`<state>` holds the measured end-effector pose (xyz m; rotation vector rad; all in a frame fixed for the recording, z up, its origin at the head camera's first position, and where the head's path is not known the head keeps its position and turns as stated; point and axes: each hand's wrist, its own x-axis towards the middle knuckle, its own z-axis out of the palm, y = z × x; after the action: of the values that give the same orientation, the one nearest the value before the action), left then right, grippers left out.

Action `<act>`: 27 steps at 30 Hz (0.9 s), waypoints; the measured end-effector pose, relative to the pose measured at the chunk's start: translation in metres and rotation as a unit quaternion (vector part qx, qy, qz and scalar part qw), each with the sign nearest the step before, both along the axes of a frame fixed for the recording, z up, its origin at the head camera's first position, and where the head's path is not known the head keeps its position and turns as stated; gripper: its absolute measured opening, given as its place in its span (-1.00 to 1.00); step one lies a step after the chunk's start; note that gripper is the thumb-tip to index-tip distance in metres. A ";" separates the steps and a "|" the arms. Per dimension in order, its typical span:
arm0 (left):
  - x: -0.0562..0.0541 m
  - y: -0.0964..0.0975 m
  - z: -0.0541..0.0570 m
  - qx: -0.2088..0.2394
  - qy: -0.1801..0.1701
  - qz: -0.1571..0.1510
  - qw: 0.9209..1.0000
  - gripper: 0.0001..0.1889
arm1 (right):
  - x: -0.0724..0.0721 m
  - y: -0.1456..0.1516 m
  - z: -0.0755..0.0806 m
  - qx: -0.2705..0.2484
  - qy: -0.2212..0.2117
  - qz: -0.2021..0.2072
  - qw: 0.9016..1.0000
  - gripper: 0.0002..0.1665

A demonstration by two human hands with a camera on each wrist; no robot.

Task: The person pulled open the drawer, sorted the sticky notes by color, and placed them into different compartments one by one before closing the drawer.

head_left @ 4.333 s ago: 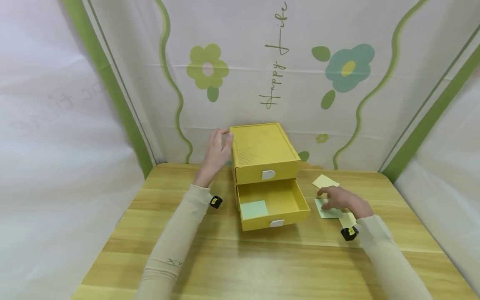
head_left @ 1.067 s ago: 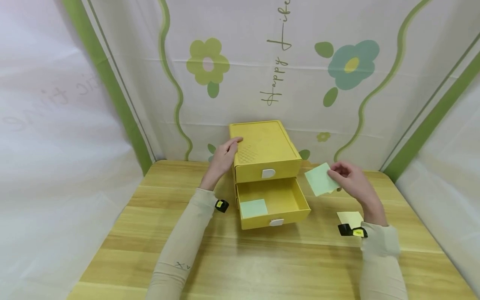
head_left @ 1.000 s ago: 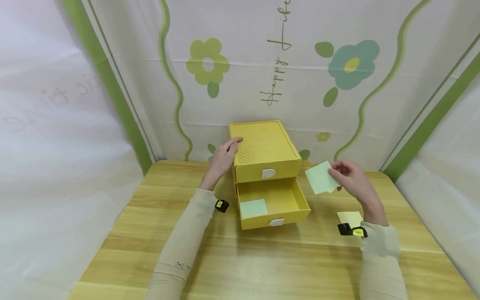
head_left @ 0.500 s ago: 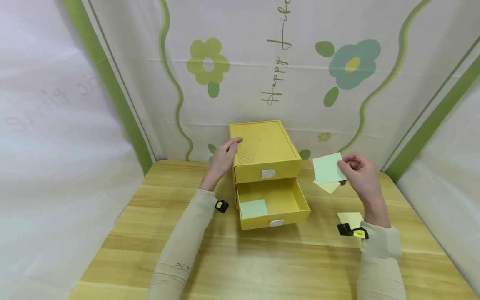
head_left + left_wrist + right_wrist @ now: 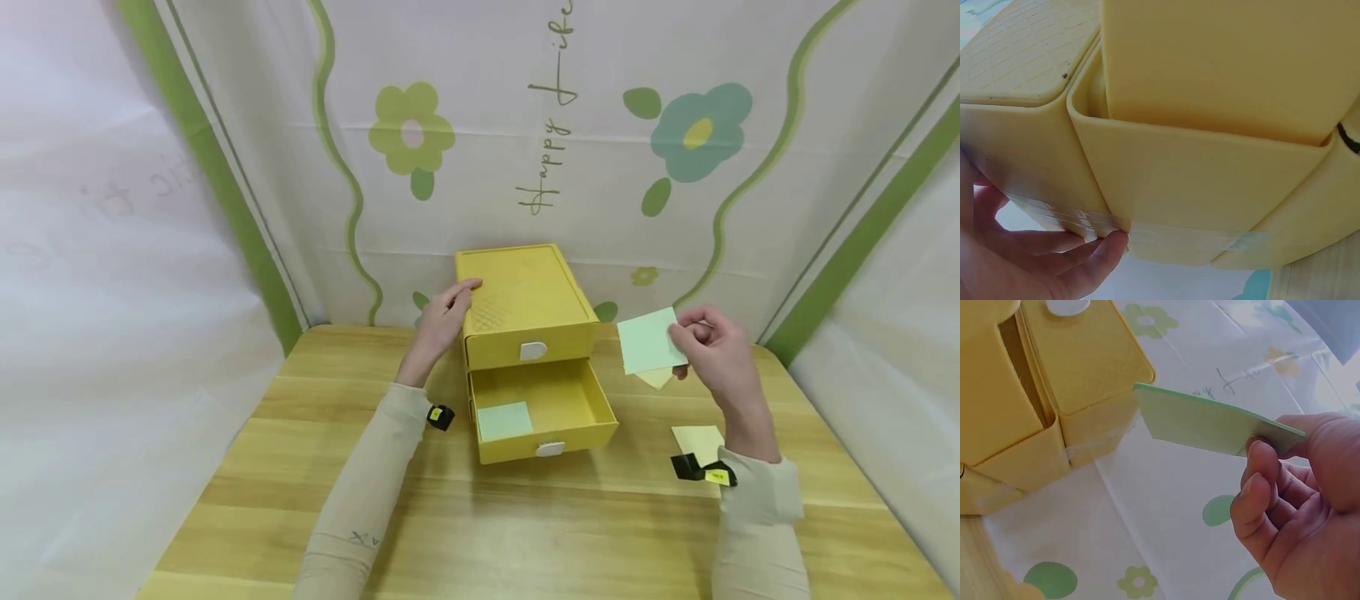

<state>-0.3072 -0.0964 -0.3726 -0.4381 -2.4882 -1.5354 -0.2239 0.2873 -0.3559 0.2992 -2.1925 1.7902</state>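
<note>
In the head view, my right hand (image 5: 716, 354) pinches a square light-green sticky note pad (image 5: 648, 340) by its right edge, raised over the table right of the drawer box. The right wrist view shows the green pad (image 5: 1194, 419) nearly edge-on between thumb and fingers. My left hand (image 5: 441, 321) holds the yellow drawer box (image 5: 528, 283) at its upper left side, one finger over the top edge. In the left wrist view, curled fingers (image 5: 1100, 253) touch its side wall. The lower drawer (image 5: 562, 400) is pulled out, with a light-green note pad (image 5: 504, 421) inside.
One pale-yellow note pad (image 5: 655, 378) lies on the table, partly covered by the held pad in the head view. Another yellow pad (image 5: 699, 440) is near my right wrist. A printed cloth wall (image 5: 480, 167) stands behind the wooden table (image 5: 525, 525).
My right hand has picked the green pad up from the table, lifted it and shifted slightly right. My left hand has moved onto the box's top left edge and stays there.
</note>
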 end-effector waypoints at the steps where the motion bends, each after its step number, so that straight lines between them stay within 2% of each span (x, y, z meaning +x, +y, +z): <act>1: 0.001 0.000 0.000 0.002 0.001 0.002 1.000 -0.55 | 0.001 -0.001 0.001 0.007 0.005 0.003 1.000 -0.90; 9: 0.003 0.000 0.000 0.004 0.002 0.002 1.000 -0.55 | 0.012 -0.011 0.007 0.064 0.034 0.017 0.997 -0.96; 14: 0.004 0.000 0.000 0.014 0.002 0.004 1.000 -0.56 | 0.015 -0.023 0.008 0.095 0.023 0.031 0.995 -0.92; 22: 0.004 0.000 0.000 0.023 0.010 0.007 1.000 -0.57 | 0.016 -0.044 0.005 0.158 -0.001 0.064 0.985 -0.85; 27: 0.004 0.002 0.000 0.020 0.008 0.006 1.000 -0.57 | 0.017 -0.053 0.001 0.170 -0.017 0.071 0.983 -0.86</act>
<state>-0.3033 -0.0942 -0.3729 -0.4255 -2.4391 -1.5678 -0.2072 0.2343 -0.3545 0.5134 -2.5572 1.4880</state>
